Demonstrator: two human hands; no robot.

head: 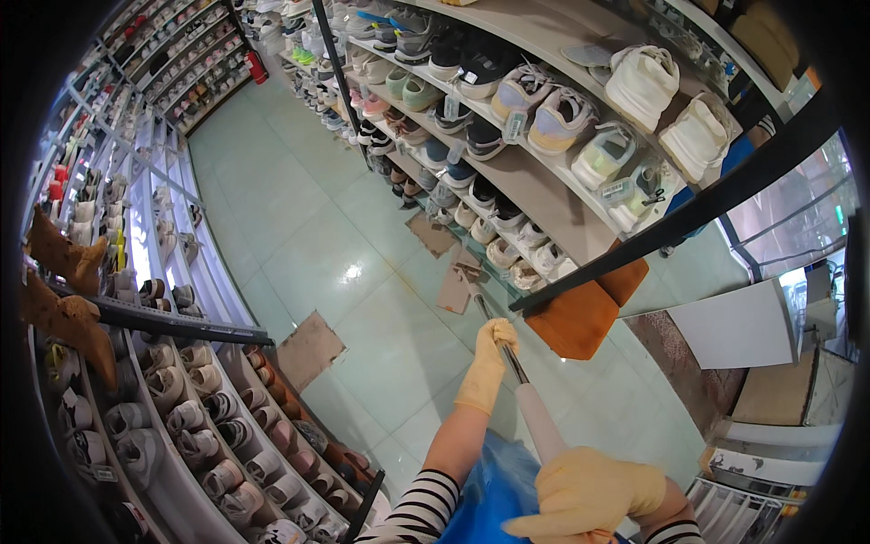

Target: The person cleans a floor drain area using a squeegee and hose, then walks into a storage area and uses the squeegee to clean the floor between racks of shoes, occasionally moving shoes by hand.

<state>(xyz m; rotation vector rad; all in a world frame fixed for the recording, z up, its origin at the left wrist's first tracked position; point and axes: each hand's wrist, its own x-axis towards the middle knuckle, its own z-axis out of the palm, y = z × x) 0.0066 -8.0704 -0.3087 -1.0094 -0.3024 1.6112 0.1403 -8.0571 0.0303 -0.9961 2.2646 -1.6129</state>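
My left hand, in a cream rubber glove, is closed around the metal pole of a floor mop. My right hand, gloved the same way, lies over the pale grip sleeve higher up, close to my body. Its fingers hide the handle's top end. The pole slopes away from me to a flat brownish head on the glossy tile floor, beside the bottom of a shoe rack. A blue apron covers my front.
An orange upholstered stool stands at the rack's end post. Brown flat patches mark the floor. A second shoe rack runs along the left, with brown boots on it. A white panel is at right. A fire extinguisher stands far back.
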